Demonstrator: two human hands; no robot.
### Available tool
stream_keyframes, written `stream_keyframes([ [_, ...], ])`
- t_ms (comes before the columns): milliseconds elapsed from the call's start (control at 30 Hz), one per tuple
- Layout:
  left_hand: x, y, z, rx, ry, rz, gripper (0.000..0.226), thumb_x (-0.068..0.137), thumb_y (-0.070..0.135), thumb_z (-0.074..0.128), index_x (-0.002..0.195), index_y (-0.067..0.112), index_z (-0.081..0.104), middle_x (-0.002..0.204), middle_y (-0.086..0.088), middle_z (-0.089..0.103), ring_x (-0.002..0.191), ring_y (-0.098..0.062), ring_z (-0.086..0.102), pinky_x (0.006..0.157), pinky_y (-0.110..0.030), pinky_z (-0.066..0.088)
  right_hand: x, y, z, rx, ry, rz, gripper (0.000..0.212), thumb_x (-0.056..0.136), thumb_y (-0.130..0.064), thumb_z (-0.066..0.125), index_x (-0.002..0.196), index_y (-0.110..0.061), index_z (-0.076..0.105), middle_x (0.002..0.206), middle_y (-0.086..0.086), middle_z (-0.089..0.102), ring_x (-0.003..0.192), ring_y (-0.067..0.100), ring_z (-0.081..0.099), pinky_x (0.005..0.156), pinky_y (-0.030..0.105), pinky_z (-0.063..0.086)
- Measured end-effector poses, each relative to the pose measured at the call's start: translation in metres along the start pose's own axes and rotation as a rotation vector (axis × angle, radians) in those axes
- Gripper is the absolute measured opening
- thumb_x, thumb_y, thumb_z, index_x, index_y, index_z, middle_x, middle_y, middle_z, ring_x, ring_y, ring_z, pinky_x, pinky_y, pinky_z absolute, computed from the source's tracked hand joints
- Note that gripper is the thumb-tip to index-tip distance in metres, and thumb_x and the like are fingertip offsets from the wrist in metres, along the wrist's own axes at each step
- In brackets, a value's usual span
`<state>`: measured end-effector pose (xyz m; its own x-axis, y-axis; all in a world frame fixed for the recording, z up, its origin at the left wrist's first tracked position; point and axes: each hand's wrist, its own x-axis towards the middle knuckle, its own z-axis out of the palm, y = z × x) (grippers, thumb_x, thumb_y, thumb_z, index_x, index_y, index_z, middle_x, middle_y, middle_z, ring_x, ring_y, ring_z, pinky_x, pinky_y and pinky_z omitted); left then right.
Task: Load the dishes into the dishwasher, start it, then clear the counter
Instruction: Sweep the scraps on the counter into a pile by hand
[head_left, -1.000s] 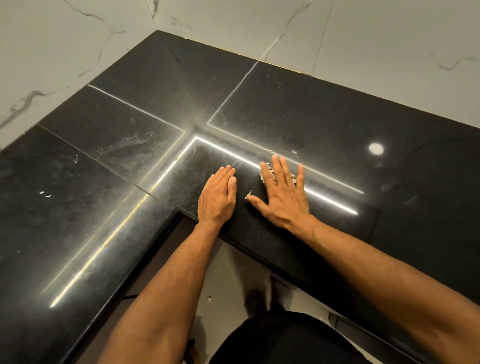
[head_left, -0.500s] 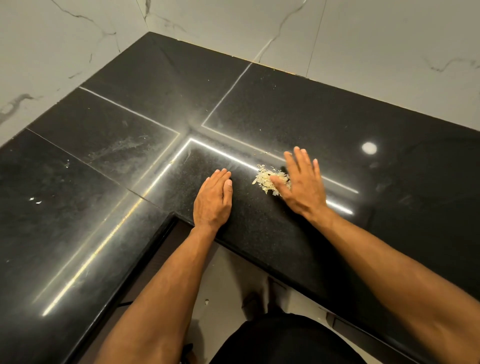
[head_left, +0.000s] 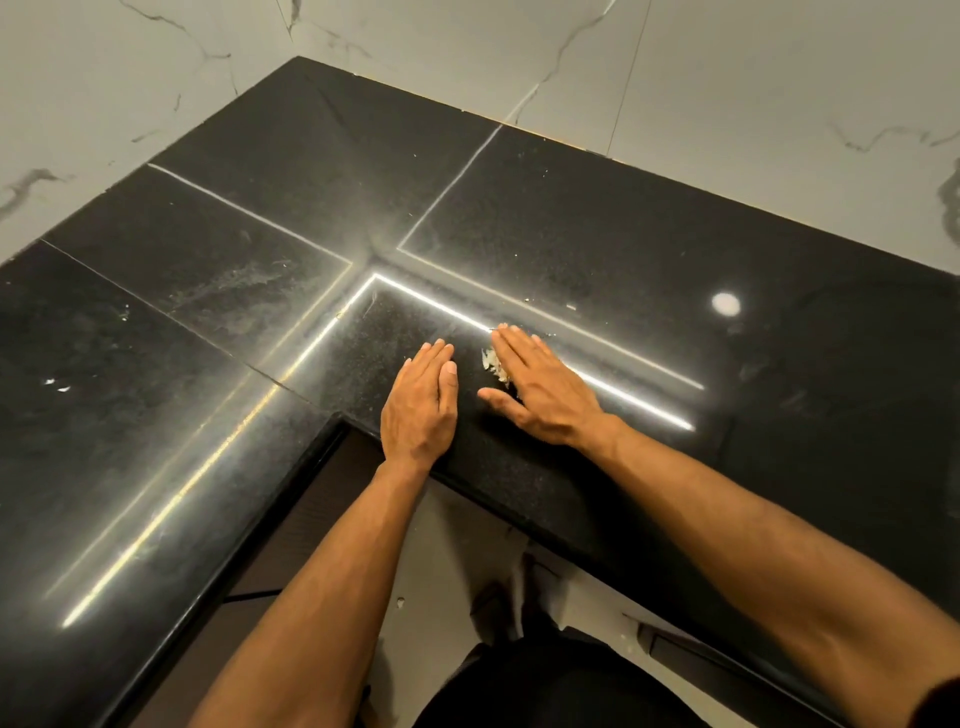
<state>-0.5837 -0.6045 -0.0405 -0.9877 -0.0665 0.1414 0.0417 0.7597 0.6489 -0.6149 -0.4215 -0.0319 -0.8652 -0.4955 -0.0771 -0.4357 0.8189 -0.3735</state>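
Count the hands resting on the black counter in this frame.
2. The left hand lies flat near the counter's inner corner; the right hand lies flat just beside it, against a small pile of pale crumbs, partly hidden under it.

Left hand (head_left: 418, 405), right hand (head_left: 545, 392): flat, fingers straight.

We have both hands flat on the black polished stone L-shaped counter (head_left: 597, 218) near its inner corner. The left hand (head_left: 418, 402) lies just left of the right hand (head_left: 545, 389), apart from it. A small pile of pale food scraps (head_left: 493, 364) sits between them, touching the right hand's fingers. White veined marble wall tiles (head_left: 727, 67) stand beyond both hands.
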Motion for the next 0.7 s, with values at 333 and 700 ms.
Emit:
stream_keyframes([
  [333, -0.067, 0.001, 0.026, 0.033, 0.261, -0.127, 0.055, 0.1, 0.037, 0.023, 0.147, 0.011, 0.038, 0.155, 0.001, 0.031, 0.146, -0.012, 0.018, 0.121, -0.035, 0.004, 0.022, 0.021, -0.016, -0.087, -0.09, -0.059, 0.1, 0.083, -0.079, 0.007, 0.156, -0.01, 0.005, 0.163, 0.01, 0.005, 0.151, 0.02, 0.0, 0.121, 0.033, -0.005],
  [700, -0.102, 0.027, 0.061, -0.867, 0.761, -0.705, 0.049, 0.106, 0.029, 0.028, 0.15, 0.008, 0.027, 0.156, -0.003, 0.03, 0.145, -0.011, 0.025, 0.119, -0.023, 0.016, 0.009, 0.01, -0.005, 0.137, -0.099, -0.326, 0.081, 0.093, -0.063, 0.028, 0.154, -0.011, 0.019, 0.163, 0.005, 0.011, 0.15, 0.015, 0.005, 0.122, 0.029, 0.0],
])
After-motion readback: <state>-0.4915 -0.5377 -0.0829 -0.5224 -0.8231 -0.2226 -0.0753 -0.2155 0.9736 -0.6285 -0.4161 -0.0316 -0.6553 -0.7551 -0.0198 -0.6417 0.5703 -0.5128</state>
